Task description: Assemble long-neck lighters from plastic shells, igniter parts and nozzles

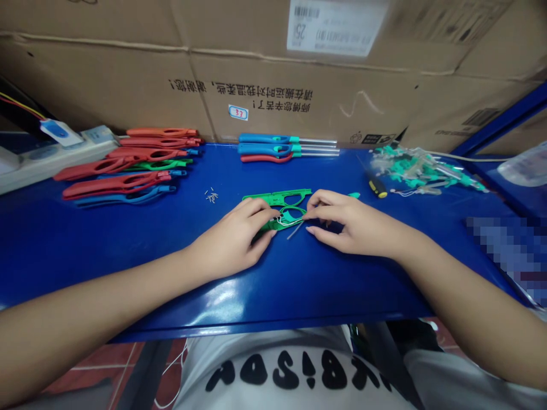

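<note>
Two green plastic lighter-shell halves lie on the blue table (128,250): one green half shell (277,198) rests just beyond my hands, and a second green shell (287,218) with a thin white wire and a metal tube sits between them. My left hand (233,239) has its fingers curled over the left end of this second shell. My right hand (350,222) pinches its right end with thumb and forefinger.
A stack of red, blue and green shell halves (128,168) lies at the back left. Three assembled long lighters (282,147) lie by the cardboard boxes (299,68). A pile of teal parts with tubes (419,168), a small screwdriver (376,188), tiny screws (211,196) and a power strip (51,151) are also there.
</note>
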The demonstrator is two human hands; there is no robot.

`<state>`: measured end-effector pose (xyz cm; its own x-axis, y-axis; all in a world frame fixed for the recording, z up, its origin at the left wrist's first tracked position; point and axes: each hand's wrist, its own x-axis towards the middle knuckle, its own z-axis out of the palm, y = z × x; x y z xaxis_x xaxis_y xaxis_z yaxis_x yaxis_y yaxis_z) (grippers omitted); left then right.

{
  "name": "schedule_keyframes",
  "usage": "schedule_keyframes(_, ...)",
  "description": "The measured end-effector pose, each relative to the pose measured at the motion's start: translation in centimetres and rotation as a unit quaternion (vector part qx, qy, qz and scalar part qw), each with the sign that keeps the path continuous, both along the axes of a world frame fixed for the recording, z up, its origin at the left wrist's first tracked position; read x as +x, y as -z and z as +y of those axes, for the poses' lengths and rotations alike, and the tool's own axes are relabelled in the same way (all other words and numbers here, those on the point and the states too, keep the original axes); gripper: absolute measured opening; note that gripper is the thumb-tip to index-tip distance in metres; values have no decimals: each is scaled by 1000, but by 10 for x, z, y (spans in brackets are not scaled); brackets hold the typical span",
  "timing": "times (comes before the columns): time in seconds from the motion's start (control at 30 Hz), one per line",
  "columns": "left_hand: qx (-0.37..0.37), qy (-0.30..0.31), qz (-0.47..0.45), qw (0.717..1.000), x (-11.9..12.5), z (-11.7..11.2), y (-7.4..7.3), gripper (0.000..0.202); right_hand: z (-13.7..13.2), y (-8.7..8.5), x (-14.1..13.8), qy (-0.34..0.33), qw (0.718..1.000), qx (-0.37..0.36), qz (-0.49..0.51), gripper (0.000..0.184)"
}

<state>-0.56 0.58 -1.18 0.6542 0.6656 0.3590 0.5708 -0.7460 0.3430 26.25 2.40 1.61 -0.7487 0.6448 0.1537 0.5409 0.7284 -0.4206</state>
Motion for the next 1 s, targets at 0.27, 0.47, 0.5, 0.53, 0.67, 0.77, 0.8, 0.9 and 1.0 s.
schedule_keyframes(0.27,-7,-3,-2,1000,1,0,-1,27,2,1,1,-14,1000,18,12,17)
schedule_keyframes(0.47,-8,-10,-5,1000,0,1,-1,27,1,0,4,-8,999,46,-22,24)
schedule_keyframes(0.5,-8,-9,-6,1000,0,1,-1,27,0,-1,4,-2,998,51,-33,25)
schedule_keyframes(0.53,-7,-9,-6,1000,0,1,-1,27,-1,-1,4,3,998,56,-43,25)
schedule_keyframes(0.67,-2,-9,-5,1000,1,1,-1,27,-2,-2,2,17,997,53,-59,25)
schedule_keyframes(0.77,-3,-11,-3,1000,1,0,-1,26,-1,-2,0,20,997,48,-63,25)
schedule_keyframes(0.8,-3,-11,-3,1000,1,0,-1,27,0,-1,-1,19,997,46,-64,24)
schedule_keyframes(0.9,-3,-12,-4,1000,1,0,-1,27,2,0,-3,14,997,38,-63,23)
schedule_keyframes(1.0,-3,-11,-4,1000,1,0,-1,27,2,-1,-3,8,998,36,-57,22)
